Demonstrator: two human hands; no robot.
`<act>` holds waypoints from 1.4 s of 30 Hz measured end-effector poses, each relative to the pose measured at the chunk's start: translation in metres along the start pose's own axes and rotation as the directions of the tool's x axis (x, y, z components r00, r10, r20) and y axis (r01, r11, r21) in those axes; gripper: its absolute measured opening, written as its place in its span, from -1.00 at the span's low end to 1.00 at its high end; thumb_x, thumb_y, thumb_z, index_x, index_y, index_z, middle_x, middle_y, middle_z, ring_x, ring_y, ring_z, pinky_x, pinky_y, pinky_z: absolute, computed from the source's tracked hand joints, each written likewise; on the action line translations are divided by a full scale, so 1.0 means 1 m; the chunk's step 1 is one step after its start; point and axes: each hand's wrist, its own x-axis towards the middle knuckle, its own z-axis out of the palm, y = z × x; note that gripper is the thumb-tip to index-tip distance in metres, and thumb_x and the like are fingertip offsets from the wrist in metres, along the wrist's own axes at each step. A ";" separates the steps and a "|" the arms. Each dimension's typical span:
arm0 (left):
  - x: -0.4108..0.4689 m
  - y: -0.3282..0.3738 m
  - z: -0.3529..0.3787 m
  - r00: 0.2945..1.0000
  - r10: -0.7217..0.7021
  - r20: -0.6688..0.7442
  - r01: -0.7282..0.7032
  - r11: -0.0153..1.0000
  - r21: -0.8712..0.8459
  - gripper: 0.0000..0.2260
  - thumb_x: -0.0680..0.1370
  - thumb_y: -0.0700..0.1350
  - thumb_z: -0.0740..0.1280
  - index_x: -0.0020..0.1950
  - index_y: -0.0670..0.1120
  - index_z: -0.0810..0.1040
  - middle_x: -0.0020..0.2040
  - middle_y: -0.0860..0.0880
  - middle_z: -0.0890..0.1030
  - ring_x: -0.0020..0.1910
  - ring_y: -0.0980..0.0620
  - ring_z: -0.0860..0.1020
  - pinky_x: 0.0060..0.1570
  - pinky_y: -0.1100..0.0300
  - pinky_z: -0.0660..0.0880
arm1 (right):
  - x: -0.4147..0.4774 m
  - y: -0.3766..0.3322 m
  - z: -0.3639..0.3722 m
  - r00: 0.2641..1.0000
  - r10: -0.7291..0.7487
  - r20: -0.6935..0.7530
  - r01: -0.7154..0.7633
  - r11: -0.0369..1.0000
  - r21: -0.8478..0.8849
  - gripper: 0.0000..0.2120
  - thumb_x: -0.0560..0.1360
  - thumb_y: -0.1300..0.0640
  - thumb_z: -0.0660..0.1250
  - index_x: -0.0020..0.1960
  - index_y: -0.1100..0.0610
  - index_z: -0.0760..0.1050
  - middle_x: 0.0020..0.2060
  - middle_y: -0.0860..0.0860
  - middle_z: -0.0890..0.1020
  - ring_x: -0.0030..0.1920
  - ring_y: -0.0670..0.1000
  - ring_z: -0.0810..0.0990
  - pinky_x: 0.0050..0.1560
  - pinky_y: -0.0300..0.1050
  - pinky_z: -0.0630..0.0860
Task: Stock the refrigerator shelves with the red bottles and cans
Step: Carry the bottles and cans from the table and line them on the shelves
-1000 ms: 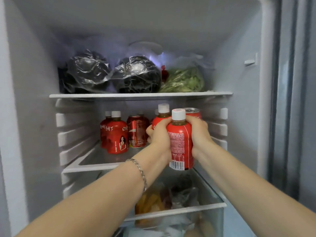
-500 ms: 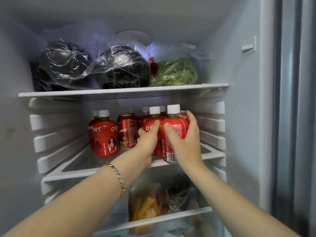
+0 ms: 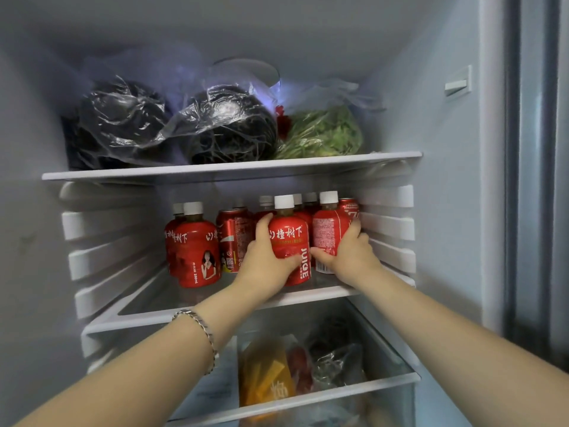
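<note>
**Left hand** (image 3: 268,260): thumb and fingers curl round the rounded body of the juice bottle (image 3: 289,241), which has a glossy red wrap and a white cap. The bottle stands upright near the front of the glass middle shelf (image 3: 215,306), right of centre.

**Right hand** (image 3: 351,257): the thumb lies across the lower label of the right bottle (image 3: 326,232). The fingers wrap the far side of a metal can (image 3: 349,211) touching it, clasping the pair near the ribbed side wall (image 3: 388,229). The fingertips and the can's base are hidden.

Behind these, only white caps show. To the left stand more red bottles (image 3: 197,251) and a red can (image 3: 235,238).

A metal link bracelet (image 3: 200,328) circles the left wrist.

The upper shelf (image 3: 231,167) carries crinkled clear bags (image 3: 228,127) of dark contents and bagged leafy greens (image 3: 320,134). Below, a yellow packet (image 3: 264,368) is blurred.
</note>
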 end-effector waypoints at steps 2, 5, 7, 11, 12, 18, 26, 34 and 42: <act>0.000 -0.003 0.000 0.999 0.034 0.009 -0.034 0.997 0.066 -0.22 0.44 -0.12 0.46 0.48 0.12 0.03 0.33 -0.09 0.36 0.19 -0.06 0.47 0.16 -0.02 0.51 | 0.003 0.000 0.003 1.000 0.020 0.023 -0.019 0.999 -0.036 0.01 0.41 -0.21 0.37 0.50 0.18 -0.22 0.37 0.23 0.25 0.33 0.22 0.36 0.32 0.14 0.35; 0.001 -0.007 -0.002 0.998 0.064 0.004 -0.064 0.991 0.118 -0.21 0.44 -0.09 0.45 0.49 0.14 0.01 0.33 -0.07 0.37 0.21 -0.05 0.47 0.18 -0.03 0.50 | 0.006 0.007 0.003 0.995 0.005 0.099 -0.015 0.995 0.100 -0.06 0.44 -0.20 0.33 0.52 0.12 -0.20 0.38 0.19 0.27 0.34 0.20 0.36 0.35 0.13 0.32; -0.001 -0.011 -0.003 0.996 0.088 -0.011 -0.084 0.978 0.190 -0.21 0.46 -0.06 0.43 0.50 0.14 -0.02 0.33 -0.07 0.38 0.22 -0.06 0.48 0.17 -0.04 0.51 | 0.005 0.010 0.000 0.997 -0.034 0.068 0.017 0.971 0.240 -0.13 0.43 -0.13 0.36 0.50 0.11 -0.08 0.32 0.13 0.39 0.27 0.15 0.45 0.30 0.10 0.39; -0.003 -0.010 -0.004 0.992 0.108 -0.067 -0.079 0.937 0.341 -0.24 0.51 0.00 0.36 0.52 0.08 -0.08 0.31 -0.14 0.38 0.16 -0.10 0.51 0.12 -0.01 0.52 | -0.006 0.006 -0.003 0.972 -0.106 -0.210 0.151 0.965 0.215 -0.30 0.42 0.00 0.38 0.43 0.15 0.14 0.24 0.11 0.46 0.22 0.11 0.48 0.20 0.13 0.48; -0.001 -0.008 -0.005 0.992 0.102 -0.073 -0.066 0.921 0.383 -0.25 0.52 0.01 0.35 0.52 0.06 -0.10 0.31 -0.15 0.37 0.15 -0.12 0.51 0.10 0.00 0.52 | -0.009 0.004 -0.003 0.958 -0.130 -0.254 0.178 0.968 0.176 -0.33 0.42 0.01 0.37 0.43 0.14 0.17 0.25 0.10 0.45 0.24 0.10 0.46 0.22 0.13 0.47; 0.001 0.009 -0.011 0.996 -0.087 0.010 0.065 0.806 0.588 -0.25 0.57 -0.04 0.26 0.52 0.00 -0.25 0.40 -0.22 0.24 0.22 -0.20 0.45 0.10 0.00 0.44 | -0.040 0.003 -0.010 0.962 -0.191 -0.194 0.155 0.970 -0.186 -0.43 0.48 0.08 0.33 0.42 0.13 0.21 0.31 0.13 0.32 0.34 0.13 0.23 0.35 0.01 0.24; -0.073 0.029 -0.072 0.999 -0.020 -0.038 0.038 0.812 0.583 -0.78 0.50 -0.20 0.22 0.11 -0.10 0.54 0.10 -0.09 0.57 0.10 -0.12 0.52 0.14 0.08 0.45 | -0.083 -0.035 -0.027 0.933 -0.295 0.207 0.303 0.953 -0.008 -0.90 0.53 0.08 0.24 -0.10 0.07 0.51 -0.16 0.00 0.56 -0.08 0.06 0.54 -0.10 -0.13 0.41; -0.231 0.034 -0.121 0.898 -0.394 -0.196 0.419 0.632 0.652 -0.80 0.48 -0.21 0.24 -0.11 -0.30 0.59 -0.18 -0.21 0.63 -0.17 -0.15 0.58 -0.13 0.12 0.51 | -0.192 -0.081 -0.003 0.603 -0.529 0.597 0.571 0.809 0.139 -0.82 0.53 0.02 0.25 -0.22 0.05 0.49 -0.28 -0.02 0.60 -0.23 0.03 0.58 -0.04 -0.09 0.53; -0.466 0.061 -0.151 0.524 -0.650 -0.550 0.851 0.378 0.364 -0.81 0.49 -0.19 0.23 -0.15 -0.26 0.59 -0.20 -0.20 0.66 -0.15 -0.15 0.62 -0.17 0.12 0.55 | -0.404 -0.115 0.006 0.002 -0.581 0.814 0.797 0.492 0.350 -0.74 0.52 0.06 0.24 0.03 0.20 0.58 0.00 0.14 0.65 -0.01 0.16 0.62 -0.07 -0.08 0.52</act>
